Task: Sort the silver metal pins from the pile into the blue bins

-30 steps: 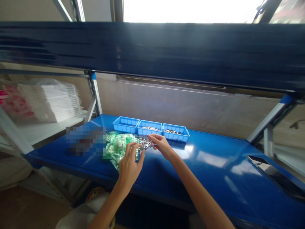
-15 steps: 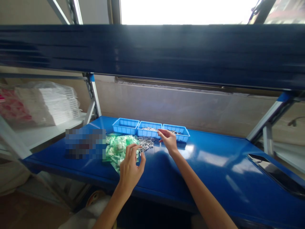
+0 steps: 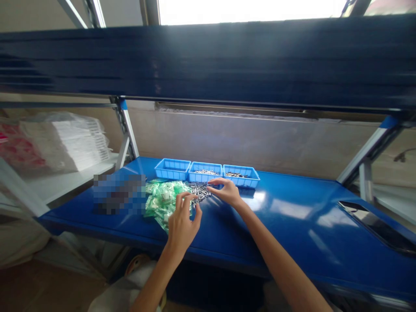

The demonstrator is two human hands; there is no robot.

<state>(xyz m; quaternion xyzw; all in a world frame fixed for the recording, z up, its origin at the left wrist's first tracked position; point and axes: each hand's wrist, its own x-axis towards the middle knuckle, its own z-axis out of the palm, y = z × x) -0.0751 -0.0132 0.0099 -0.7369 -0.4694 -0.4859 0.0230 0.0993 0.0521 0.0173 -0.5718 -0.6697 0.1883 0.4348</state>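
Note:
A loose pile of small silver and dark metal pins, perhaps screws [image 3: 200, 190], lies on the blue table. My left hand [image 3: 182, 221] is at the near side of this pile, thumb and curved fingers apart, with nothing visible between them. At the pile's right edge is my right hand [image 3: 227, 192], its thumb and forefinger spread around a gap. Clear green plastic packets [image 3: 164, 197] lie heaped left of the pile, partly behind my left hand. Behind stand three blue trays: a left one [image 3: 172, 175], a middle one [image 3: 205, 178] with silver pins, and a right one [image 3: 247, 182] with darker pieces.
A dark phone-like slab [image 3: 373, 223] lies at the table's right. Left of the packets is a pixelated dark object [image 3: 120, 195]. A blue shelf beam [image 3: 208, 65] crosses above, with metal posts at both sides. Wrapped white stacks [image 3: 78, 143] stand on the left shelf.
My right hand has moved from in front of the trays down to the pin pile, and its pinched fingers have parted. My left hand has barely moved. The view has shifted slightly.

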